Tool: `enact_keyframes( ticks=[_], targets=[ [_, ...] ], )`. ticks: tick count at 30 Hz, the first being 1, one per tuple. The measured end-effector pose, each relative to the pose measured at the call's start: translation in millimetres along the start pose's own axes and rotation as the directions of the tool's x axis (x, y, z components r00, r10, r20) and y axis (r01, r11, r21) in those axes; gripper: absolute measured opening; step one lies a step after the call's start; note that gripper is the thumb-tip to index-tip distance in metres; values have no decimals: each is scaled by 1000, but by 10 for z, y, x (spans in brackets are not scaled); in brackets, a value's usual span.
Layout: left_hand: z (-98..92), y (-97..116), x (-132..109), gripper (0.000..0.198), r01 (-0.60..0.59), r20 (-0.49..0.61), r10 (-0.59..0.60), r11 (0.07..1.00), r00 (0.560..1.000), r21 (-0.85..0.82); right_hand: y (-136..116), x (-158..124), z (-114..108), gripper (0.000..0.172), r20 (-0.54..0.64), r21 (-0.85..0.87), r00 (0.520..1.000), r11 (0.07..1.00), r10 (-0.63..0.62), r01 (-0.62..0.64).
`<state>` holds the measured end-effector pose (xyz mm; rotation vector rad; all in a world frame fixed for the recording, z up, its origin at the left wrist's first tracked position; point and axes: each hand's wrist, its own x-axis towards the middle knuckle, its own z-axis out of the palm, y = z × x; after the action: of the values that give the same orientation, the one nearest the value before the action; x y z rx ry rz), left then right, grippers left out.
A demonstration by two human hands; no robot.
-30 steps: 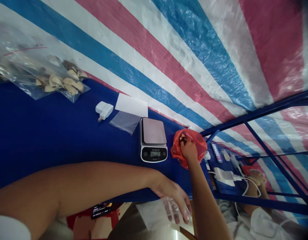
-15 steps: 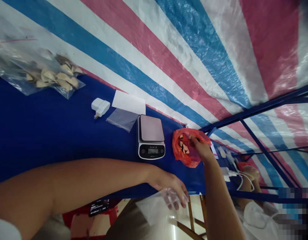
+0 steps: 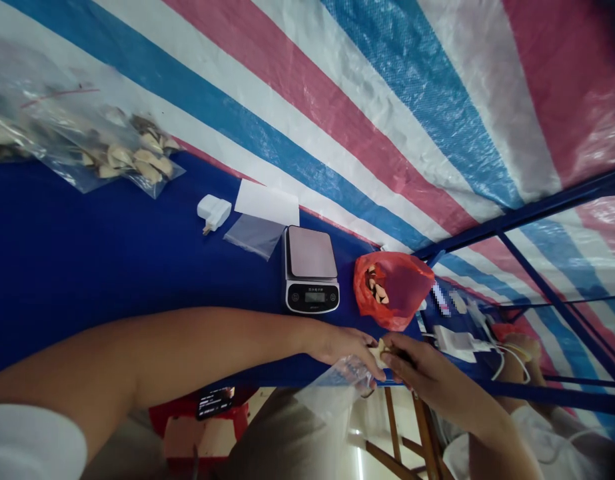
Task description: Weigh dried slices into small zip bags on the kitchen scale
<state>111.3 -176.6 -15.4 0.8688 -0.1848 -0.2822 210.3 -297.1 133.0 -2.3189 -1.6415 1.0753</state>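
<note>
- Recorded nearest, low on the left below the blue surface [image 3: 112, 267]: a lit phone [image 3: 216, 402]. Bears lines of pale text, too small to read.
- Found the left hand [image 3: 351, 357] at the near edge, fingers curled in on a clear bag [image 3: 322, 393] hanging slack; likely kept there to leave the bag close to the other hand.
- Found the right hand [image 3: 410, 367] meeting it, thumb and fingertips pinched on a pale slice [image 3: 379, 353] lying between both hands; apparently held by the tips for control of a small, uneven piece. Cannot tell whether also gripped by the left fingertips.
- Noted farther back, in the middle, a scale [image 3: 312, 267] with display turned near, presumably for easy reading. Carries small Chinese characters above the display and a fainter mark below; neither legible with certainty, nor any digits.
- Noted just right of it a red bag [image 3: 407, 283], mouth spread wide, more slices [image 3: 380, 292] inside; probably set so for easy reach.
- Noted to the left a white adapter [image 3: 214, 212] and, beside the scale, a flat clear sachet [image 3: 254, 235] and white paper [image 3: 267, 202]. Made out no print.
- Noted far left, against the striped sheet [image 3: 287, 100], clear bags of slices [image 3: 132, 160], perhaps parked aside for room; marked by a reddish line, no label found.
</note>
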Motion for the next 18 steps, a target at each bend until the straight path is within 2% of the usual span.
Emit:
enact_keyframes(
  ticks=[3, 8, 12, 16, 18],
  targets=[
    [27, -12, -11, 51, 79, -8, -80, 996, 997, -40, -89, 0, 75, 27, 33, -60, 998, 997, -45, 47],
    [19, -60, -2, 58, 41, -9, -41, 999, 999, -7, -178, -8, 94, 27, 29, -20, 996, 996, -86, 87],
    [-34, -109, 44, 47, 12, 37, -13, 1000, 999, 7, -189, -6, 24, 31, 67, 57, 994, 994, -92, 88],
    [-69, -108, 69, 49, -17, 36, 18, 999, 999, -37, -104, 32, -30, 29, 17, 67, 999, 997, -39, 38],
    [-72, -91, 62, 54, 2, 18, -1, 999, 1000, -48, -20, 84, -38, 31, -70, 35, 998, 999, -7, 9]
  ],
)
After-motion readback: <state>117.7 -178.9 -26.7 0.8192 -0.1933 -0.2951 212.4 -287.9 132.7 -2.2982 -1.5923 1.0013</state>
